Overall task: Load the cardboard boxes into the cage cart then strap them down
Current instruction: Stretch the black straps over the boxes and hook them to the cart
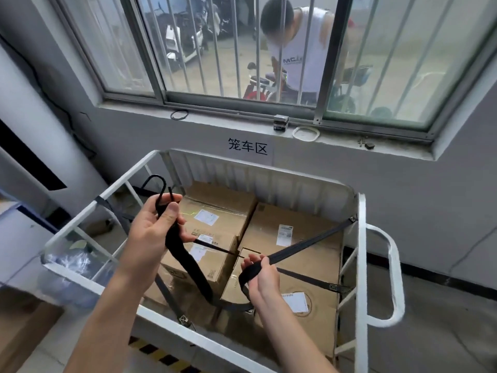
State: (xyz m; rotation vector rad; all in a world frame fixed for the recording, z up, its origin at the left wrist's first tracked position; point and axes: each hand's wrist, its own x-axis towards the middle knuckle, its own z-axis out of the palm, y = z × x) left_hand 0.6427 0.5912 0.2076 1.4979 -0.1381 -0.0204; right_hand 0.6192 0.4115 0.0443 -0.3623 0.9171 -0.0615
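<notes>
Several brown cardboard boxes (306, 235) with white labels fill the white cage cart (361, 265) below me. My left hand (153, 232) grips a black strap (188, 265) just under its black metal hook (158, 189), held above the left boxes. My right hand (259, 275) pinches the same strap where it loops and runs taut to the cart's right rail. Slack strap hangs in a curve between my hands. Other black straps cross the boxes and clip to the cart rails.
The cart stands against a grey wall under a barred window (242, 49) with a sign (248, 148) below the sill. A person (298, 49) stands outside beside a red scooter. Small items lie on the sill. Yellow-black floor tape (161, 354) runs under the cart's near edge.
</notes>
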